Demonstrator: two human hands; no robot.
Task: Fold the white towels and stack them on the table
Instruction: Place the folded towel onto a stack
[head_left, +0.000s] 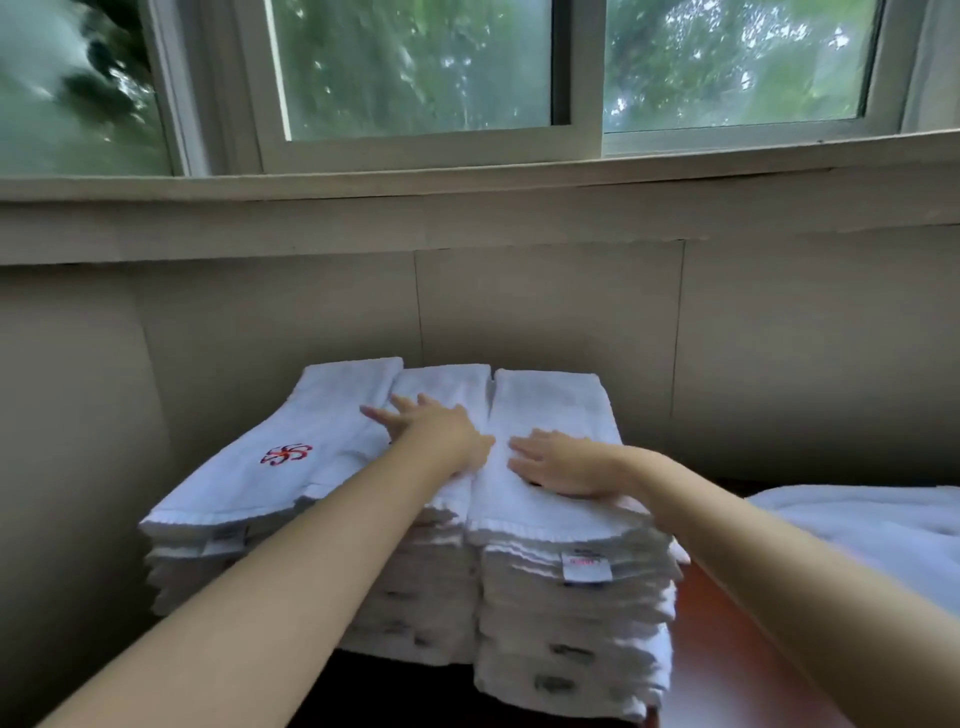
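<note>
Left hand (431, 428) and right hand (558, 462) press flat on stacked white towels (550, 587).

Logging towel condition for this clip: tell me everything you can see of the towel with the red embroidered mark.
The marked towel is white, terry-looking cloth, folded into a long strip with a hemmed near edge. A red and dark swirl emblem is stitched near its front. It lies flat on top of the leftmost stack of folded towels, far end near the wall. The left hand, fingers straight, appears to touch its right edge with its fingertips.
</note>
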